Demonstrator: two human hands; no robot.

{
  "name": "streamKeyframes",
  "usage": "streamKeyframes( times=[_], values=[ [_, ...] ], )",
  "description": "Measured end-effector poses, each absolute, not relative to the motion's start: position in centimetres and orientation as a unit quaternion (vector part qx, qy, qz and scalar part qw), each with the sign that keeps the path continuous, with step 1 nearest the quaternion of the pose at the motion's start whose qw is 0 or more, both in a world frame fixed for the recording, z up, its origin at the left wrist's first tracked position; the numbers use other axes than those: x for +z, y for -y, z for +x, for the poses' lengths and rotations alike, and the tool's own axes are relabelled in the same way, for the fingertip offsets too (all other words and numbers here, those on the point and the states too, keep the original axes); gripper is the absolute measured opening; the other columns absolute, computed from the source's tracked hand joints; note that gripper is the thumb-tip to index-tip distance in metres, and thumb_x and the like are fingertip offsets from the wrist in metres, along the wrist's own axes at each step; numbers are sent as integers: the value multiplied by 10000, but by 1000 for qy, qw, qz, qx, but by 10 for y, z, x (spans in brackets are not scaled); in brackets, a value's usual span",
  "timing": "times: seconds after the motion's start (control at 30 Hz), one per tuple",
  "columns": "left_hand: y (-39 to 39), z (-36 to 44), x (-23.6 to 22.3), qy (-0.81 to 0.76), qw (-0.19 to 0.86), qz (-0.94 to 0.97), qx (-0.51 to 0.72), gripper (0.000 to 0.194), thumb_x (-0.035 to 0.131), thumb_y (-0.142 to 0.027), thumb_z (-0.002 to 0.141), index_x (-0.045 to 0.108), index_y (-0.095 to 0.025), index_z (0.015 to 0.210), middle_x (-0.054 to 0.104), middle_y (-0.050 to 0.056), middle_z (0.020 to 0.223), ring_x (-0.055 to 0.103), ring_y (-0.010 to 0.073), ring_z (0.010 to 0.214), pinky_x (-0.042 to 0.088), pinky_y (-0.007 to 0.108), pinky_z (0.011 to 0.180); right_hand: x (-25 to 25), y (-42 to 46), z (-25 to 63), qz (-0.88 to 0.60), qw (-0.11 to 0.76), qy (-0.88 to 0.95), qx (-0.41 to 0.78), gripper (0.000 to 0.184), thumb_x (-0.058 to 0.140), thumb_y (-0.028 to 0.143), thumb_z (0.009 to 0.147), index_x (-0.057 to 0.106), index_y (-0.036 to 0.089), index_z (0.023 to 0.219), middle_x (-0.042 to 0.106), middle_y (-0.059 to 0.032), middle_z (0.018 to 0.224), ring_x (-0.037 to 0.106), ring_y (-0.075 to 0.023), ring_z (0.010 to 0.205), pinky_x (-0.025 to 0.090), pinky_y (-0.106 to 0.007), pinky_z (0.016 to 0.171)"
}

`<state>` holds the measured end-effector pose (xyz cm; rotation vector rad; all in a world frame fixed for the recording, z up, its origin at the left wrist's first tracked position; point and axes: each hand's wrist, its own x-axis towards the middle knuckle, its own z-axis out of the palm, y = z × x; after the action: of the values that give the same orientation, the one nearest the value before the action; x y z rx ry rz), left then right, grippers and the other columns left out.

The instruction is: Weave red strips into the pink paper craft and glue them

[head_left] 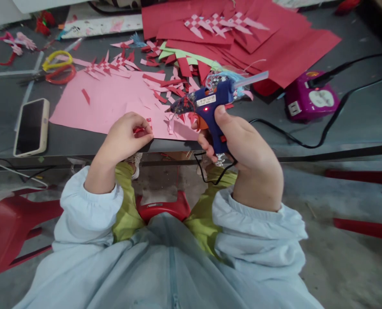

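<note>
My right hand point(247, 139) grips a blue hot glue gun point(218, 103) by its handle. A clear glue stick point(251, 80) sticks out of its back, a small red light glows on its side, and its nozzle points left. Close to the near edge of the pink paper sheet point(110, 98), my left hand point(123, 135) is closed in a pinch on a small red paper piece point(149, 121) with an eye-like dot; my fingers hide most of it. Cut red and pink paper strips point(174, 86) lie scattered around the nozzle.
Woven paper fish point(104, 67) rest on the pink sheet's far edge. Red paper sheets point(294, 56) are stacked at the back. Scissors point(59, 74) and a phone point(32, 126) lie to the left. On the right, a purple power adapter point(310, 96) has a black cable point(326, 128) plugged in.
</note>
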<state>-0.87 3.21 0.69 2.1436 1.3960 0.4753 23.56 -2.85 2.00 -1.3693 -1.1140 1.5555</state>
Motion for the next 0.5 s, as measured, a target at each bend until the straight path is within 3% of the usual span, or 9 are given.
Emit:
streamKeyframes(
  times=[0.3,0.5],
  values=[
    [-32,-13,0,-516,299,771,224,104,701,-293,756,683,-193,777,722,58,979,681,205,909,544,372,874,16,29,236,-531,385,442,612,533,517,749,874,595,233,769,558,-16,620,496,-84,456,375,-246,376],
    [-30,-7,2,-558,283,748,222,61,658,-277,807,662,-217,809,720,8,760,682,175,734,552,339,757,17,30,236,-516,364,458,626,531,568,764,829,598,239,754,562,-17,599,487,-93,442,369,-245,355]
  ],
)
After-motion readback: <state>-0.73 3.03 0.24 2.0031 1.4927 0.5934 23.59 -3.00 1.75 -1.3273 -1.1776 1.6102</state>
